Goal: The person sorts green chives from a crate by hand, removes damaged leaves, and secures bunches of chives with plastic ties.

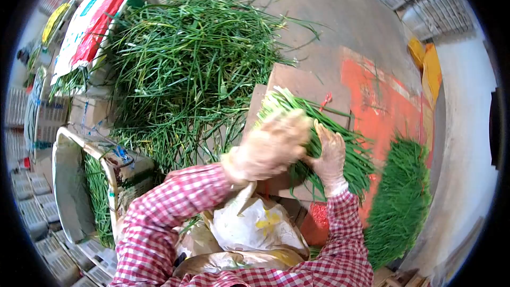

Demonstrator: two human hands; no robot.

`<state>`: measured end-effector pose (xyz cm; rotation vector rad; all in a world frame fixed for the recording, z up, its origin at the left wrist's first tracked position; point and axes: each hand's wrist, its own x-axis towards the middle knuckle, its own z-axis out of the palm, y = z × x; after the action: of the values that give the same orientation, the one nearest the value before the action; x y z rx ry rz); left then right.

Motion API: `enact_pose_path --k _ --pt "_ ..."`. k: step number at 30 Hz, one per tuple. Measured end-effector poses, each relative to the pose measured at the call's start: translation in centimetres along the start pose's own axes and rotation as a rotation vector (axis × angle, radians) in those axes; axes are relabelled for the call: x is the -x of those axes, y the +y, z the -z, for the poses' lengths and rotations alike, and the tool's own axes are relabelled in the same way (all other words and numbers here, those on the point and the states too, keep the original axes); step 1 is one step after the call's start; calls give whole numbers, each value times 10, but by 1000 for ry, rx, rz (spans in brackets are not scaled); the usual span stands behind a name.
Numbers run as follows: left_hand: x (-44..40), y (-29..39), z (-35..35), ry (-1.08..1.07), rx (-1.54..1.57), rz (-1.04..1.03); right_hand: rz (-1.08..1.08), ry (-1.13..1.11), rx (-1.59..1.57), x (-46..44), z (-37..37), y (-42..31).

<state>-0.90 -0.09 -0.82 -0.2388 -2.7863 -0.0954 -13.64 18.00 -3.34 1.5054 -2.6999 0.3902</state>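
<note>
A bunch of garlic chives (pixel 350 154) with pale stem ends lies on a cardboard sheet in front of me. My right hand (pixel 328 157), in a light glove, grips its near side, thumb and fingers curved about the leaves. Over the pale stems is my left hand (pixel 276 141), also gloved and smeared by motion, so its fingers cannot be made out. A small red tie (pixel 325 101) shows at the bunch's far edge. Loose red ties (pixel 319 213) lie by my right forearm.
A large heap of loose chives (pixel 191 64) spreads at the far left. Stacked chives (pixel 399 204) stand at the right by a white wall. Crates (pixel 433 10) are piled at the back right. A framed container (pixel 79 191) with greens stands at left.
</note>
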Motion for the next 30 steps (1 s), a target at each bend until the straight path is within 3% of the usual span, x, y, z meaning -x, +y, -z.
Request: enact_pose_path --k 1,3,5,6,7,9,10,12,13,15,16,17,19,20,21,25,29,30 --pt "-19 12 -4 63 126 38 50 71 -23 7 -8 6" --pt "-46 6 -20 82 150 97 -42 -43 -117 2 -4 1" --pt "-54 -6 -51 197 213 318 -22 -33 -127 -8 10 -10" --pt "-63 -27 -7 -190 546 419 -45 -78 -165 -13 18 -17" --pt "-57 -19 -55 338 452 378 -56 -134 -208 -16 22 -21" --pt "-59 -24 -30 -121 413 393 83 104 -212 -10 6 -14" --pt "-59 -22 -28 -228 504 481 135 100 -154 -10 8 -15" --pt "-58 -11 -52 -166 396 505 179 90 65 -4 -3 -5" --pt "-55 -12 -34 -273 368 464 172 66 210 0 -13 -3" --pt "-48 -11 -35 -213 545 517 226 92 56 -6 -14 -5" --pt "-46 -5 -37 -203 575 459 217 86 15 -6 -6 -10" --pt "-40 1 -54 -119 334 448 196 132 44 0 -1 -21" --pt "-39 16 -80 115 -77 406 102 0 10 6 -2 -22" --pt "-23 18 -54 145 118 210 112 1 50 14 -6 -13" --pt "-22 11 -19 -245 180 7 42 -26 59 7 -2 -21" --pt "-2 28 -13 -201 111 128 124 -16 83 14 -9 -16" --pt "5 22 -10 -101 402 132 155 51 54 20 -17 -11" --pt "5 11 -1 -7 631 92 162 45 96 20 -18 -11"
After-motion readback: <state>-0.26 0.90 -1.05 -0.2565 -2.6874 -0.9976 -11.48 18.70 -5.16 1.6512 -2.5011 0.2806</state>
